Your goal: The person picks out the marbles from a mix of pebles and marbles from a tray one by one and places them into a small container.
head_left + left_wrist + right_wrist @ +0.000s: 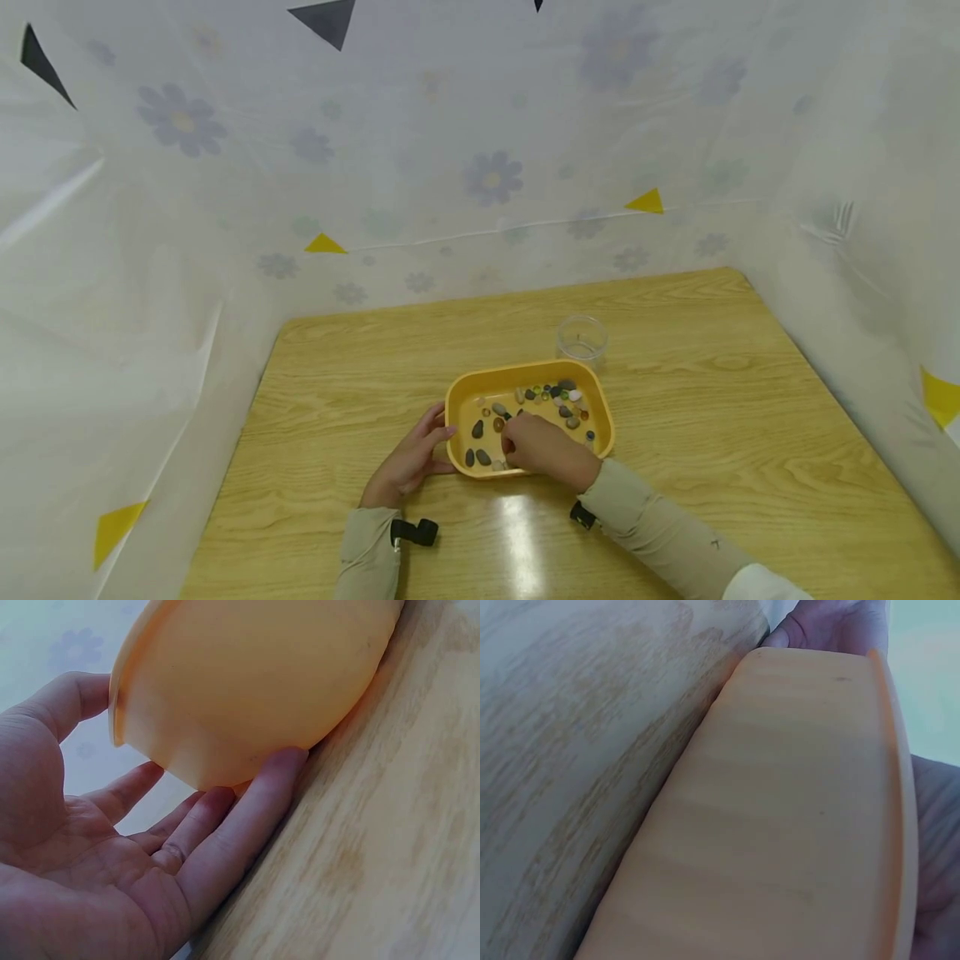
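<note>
— Where's the yellow tray (459, 398)?
— Mid-tabletop (712, 417), long axis running left to right, pebbles (558, 400) scattered inside.
— And the hands?
— The left hand (411, 457) lies against the tray's near-left corner, fingers (247, 817) straight along the wall, grip open. The right hand (542, 446) reaches over the near rim, knuckles up; whether its grip pinches a pebble I cannot tell.
— Anything beyond?
— A clear cup (581, 337) just behind the tray.

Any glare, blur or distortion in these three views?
Head view: wide-angle bending at the edges, a bright glare streak on the wooden table below the yellow plastic tray. Left wrist view: soft focus on the left hand. Right wrist view: bluish, dim, tray wall blurred close up.
</note>
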